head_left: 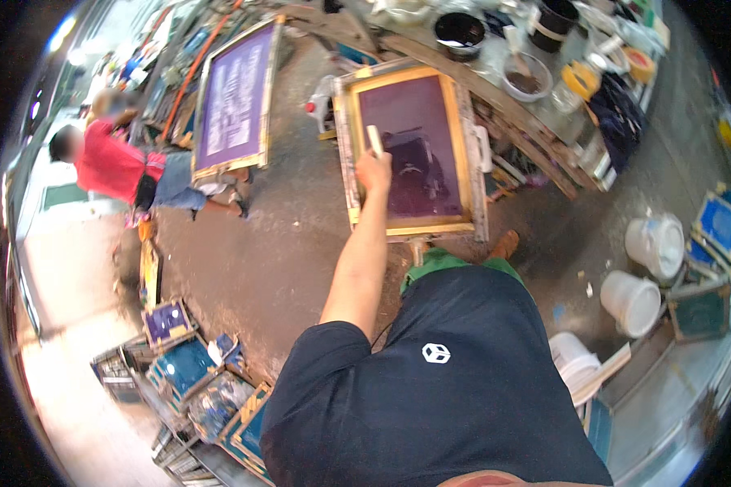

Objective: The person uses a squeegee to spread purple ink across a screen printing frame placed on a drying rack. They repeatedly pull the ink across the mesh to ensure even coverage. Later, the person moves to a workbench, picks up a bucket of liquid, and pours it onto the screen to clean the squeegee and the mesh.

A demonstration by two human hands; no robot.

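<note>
My left hand reaches forward over a screen-printing frame and is closed on a short pale handle. Whatever the handle's lower end carries is hidden by my fingers. The framed screen has a dark purple mesh with yellow-orange tape along its inner border, and its wooden rim looks worn and stained. A glossy reflection shows in the middle of the mesh. My right hand is out of sight.
A bench at the far right holds a tub of dark ink and a white bowl. Another purple screen stands far left, near a person in red. White buckets sit on the right; more frames lie near left.
</note>
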